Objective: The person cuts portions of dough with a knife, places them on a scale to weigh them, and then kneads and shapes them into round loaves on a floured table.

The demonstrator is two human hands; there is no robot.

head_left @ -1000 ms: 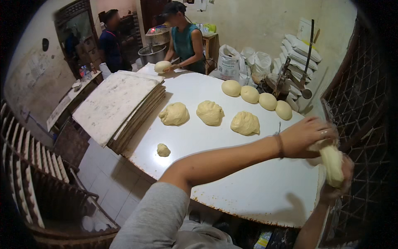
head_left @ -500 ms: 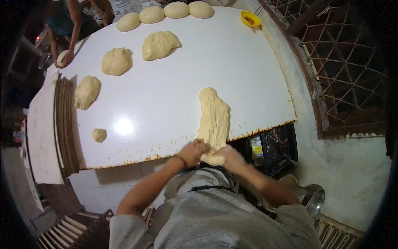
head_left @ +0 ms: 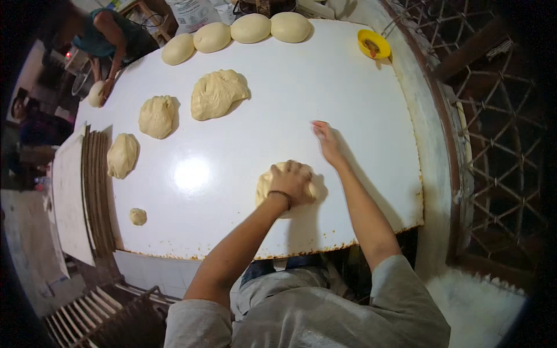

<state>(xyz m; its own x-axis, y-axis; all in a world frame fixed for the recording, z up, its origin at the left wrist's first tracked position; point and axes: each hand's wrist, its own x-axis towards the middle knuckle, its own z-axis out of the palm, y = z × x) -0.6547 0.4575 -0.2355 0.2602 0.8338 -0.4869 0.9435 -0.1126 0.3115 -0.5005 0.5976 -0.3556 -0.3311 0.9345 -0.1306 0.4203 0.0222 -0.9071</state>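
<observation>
My left hand (head_left: 293,184) lies on a lump of dough (head_left: 264,188) near the front of the white table, its fingers spread over the top. A dark band circles that wrist. The dough is now rounded and partly hidden under the hand. Farther forward and to the right, my right hand (head_left: 328,145) is off the dough, fingers stretched out and nothing in them. Rough dough lumps sit to the left: a large one (head_left: 217,94), a medium one (head_left: 156,116), a smaller one (head_left: 122,155) and a tiny ball (head_left: 137,217).
Several smooth dough balls (head_left: 250,28) line the far edge of the table (head_left: 278,104). A yellow bowl (head_left: 373,44) stands at the far right corner. Stacked boards (head_left: 93,185) lie at the left edge. At the far left a co-worker (head_left: 110,35) handles another dough ball (head_left: 96,94).
The long stretched strip of dough has become a compact lump on the table. My left hand has moved forward onto it; my right hand has let go and reached forward.
</observation>
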